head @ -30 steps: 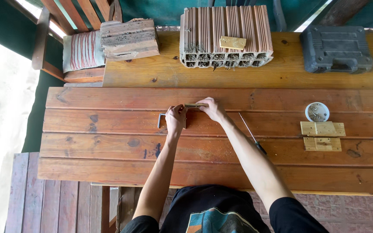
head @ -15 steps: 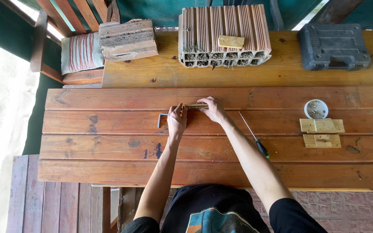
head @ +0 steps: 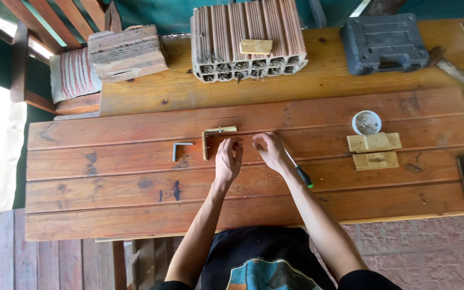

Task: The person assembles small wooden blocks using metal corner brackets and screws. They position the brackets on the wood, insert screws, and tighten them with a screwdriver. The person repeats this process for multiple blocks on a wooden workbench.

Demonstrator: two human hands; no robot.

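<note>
Even daylight, soft shadows. Left edge blown out white beyond the planks (head: 135, 177). Sharp centre, slight wide-angle bend at corners.

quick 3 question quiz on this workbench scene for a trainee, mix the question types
1. True or false: the left hand rests on the plank panel.
2. What lies beside the right hand? A) saw B) screwdriver C) drill
3. Fill in: the small wooden block sits on the hollow clay ____.

Key: 1 true; 2 B; 3 brick
</note>
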